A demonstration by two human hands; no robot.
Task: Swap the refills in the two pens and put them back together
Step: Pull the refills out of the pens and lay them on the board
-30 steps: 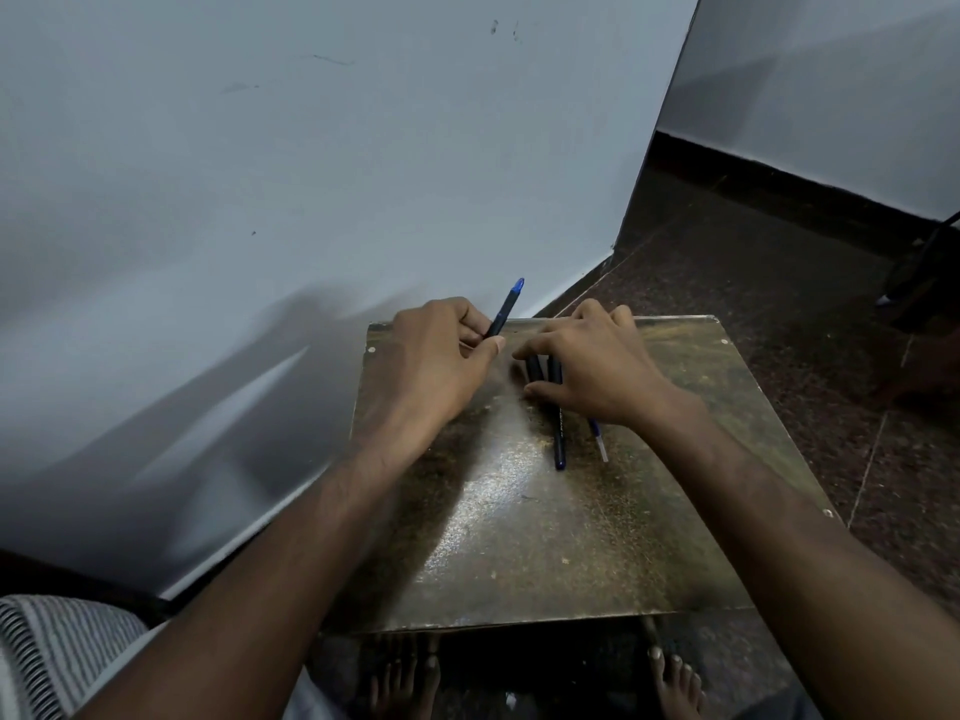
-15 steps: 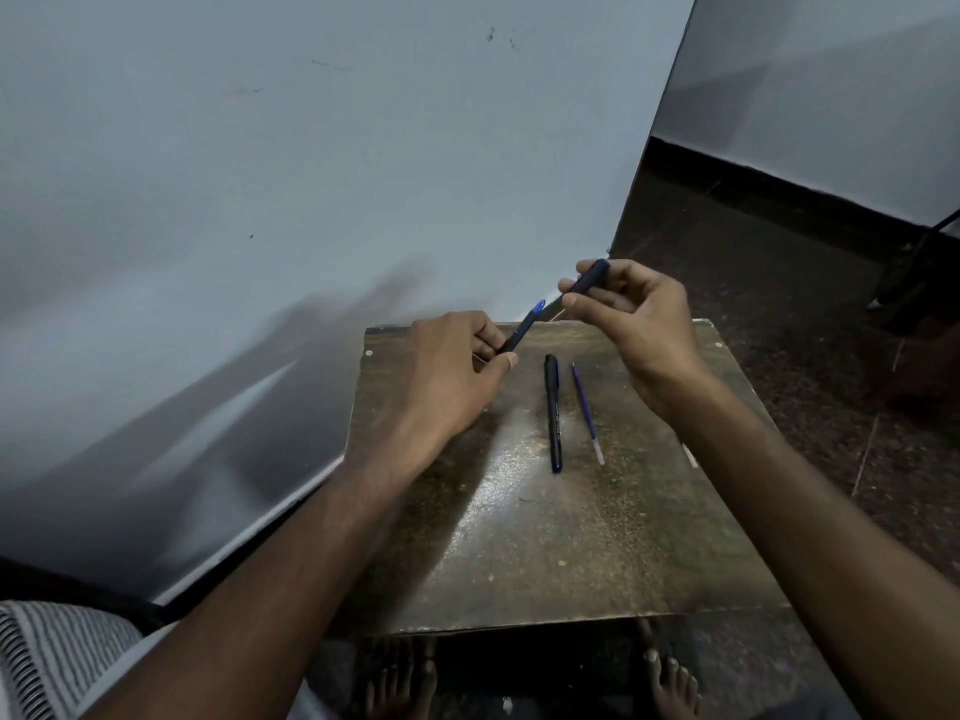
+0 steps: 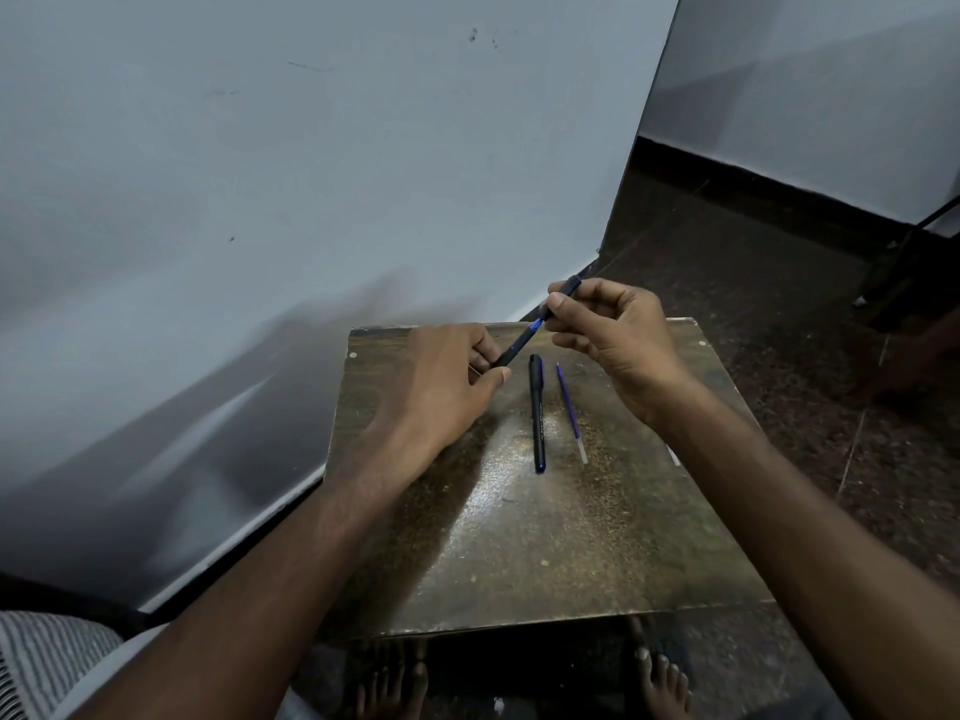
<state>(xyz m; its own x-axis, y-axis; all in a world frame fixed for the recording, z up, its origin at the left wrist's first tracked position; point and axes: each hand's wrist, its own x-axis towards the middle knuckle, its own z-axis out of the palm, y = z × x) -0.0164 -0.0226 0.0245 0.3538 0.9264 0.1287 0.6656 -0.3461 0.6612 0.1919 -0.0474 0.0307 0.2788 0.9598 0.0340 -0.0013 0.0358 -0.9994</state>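
Above the far edge of the small brown table (image 3: 545, 537) I hold a dark pen with a blue band (image 3: 524, 339). My left hand (image 3: 441, 387) grips its lower barrel. My right hand (image 3: 613, 335) pinches the upper part, whose dark end pokes out past my fingers. The two parts meet in one slanted line between my hands. A second dark pen (image 3: 537, 413) lies flat on the table below my hands. A thin blue refill (image 3: 570, 410) with a pale end lies just right of it, apart from it.
A white wall (image 3: 311, 174) runs close along the table's left and far side. Dark speckled floor (image 3: 779, 304) spreads to the right, with a dark stand at the far right. My bare feet (image 3: 660, 678) show under the table's near edge.
My right hand lifted off the table holding a dark pen part and brought it against the blue-tipped piece in my left hand. The pen and refill on the table stayed put.
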